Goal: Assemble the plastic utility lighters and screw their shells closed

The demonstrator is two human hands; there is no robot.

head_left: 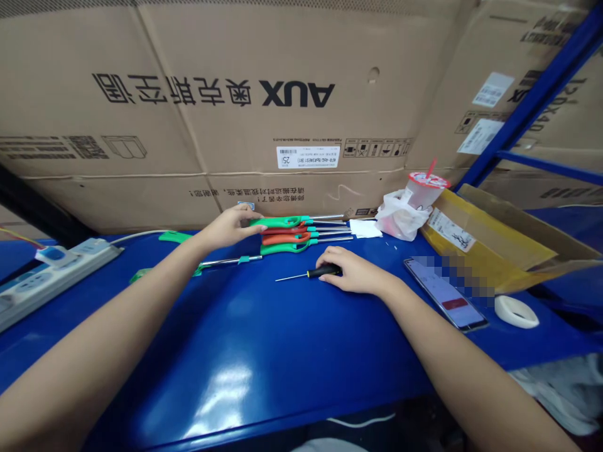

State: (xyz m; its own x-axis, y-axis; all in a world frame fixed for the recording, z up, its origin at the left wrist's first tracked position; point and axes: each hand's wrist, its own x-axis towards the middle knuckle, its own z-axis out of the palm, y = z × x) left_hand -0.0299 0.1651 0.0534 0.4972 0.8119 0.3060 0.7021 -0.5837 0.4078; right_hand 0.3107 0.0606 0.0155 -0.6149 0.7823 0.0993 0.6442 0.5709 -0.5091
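My left hand (230, 227) has its thumb and fingers closed on the handle end of a green long-nosed lighter (277, 222), the rearmost of a row. Red and orange lighters (285, 238) and another green lighter (285, 248) lie beside it, metal tubes pointing right. In my right hand (346, 270) is a black-handled screwdriver (325, 270), its thin shaft pointing left just above or on the blue table. Left of the row lies a separate metal lighter tube (230, 260) with a teal collar. Green plastic pieces (174, 236) are partly hidden behind my left forearm.
A white power strip (61, 270) sits at the left. On the right are a bagged drink cup (424, 188), a yellow-taped open carton (490, 242), a phone (443, 295) and a white tape roll (516, 312). Large cardboard (211, 138) stands behind the blue table (292, 351).
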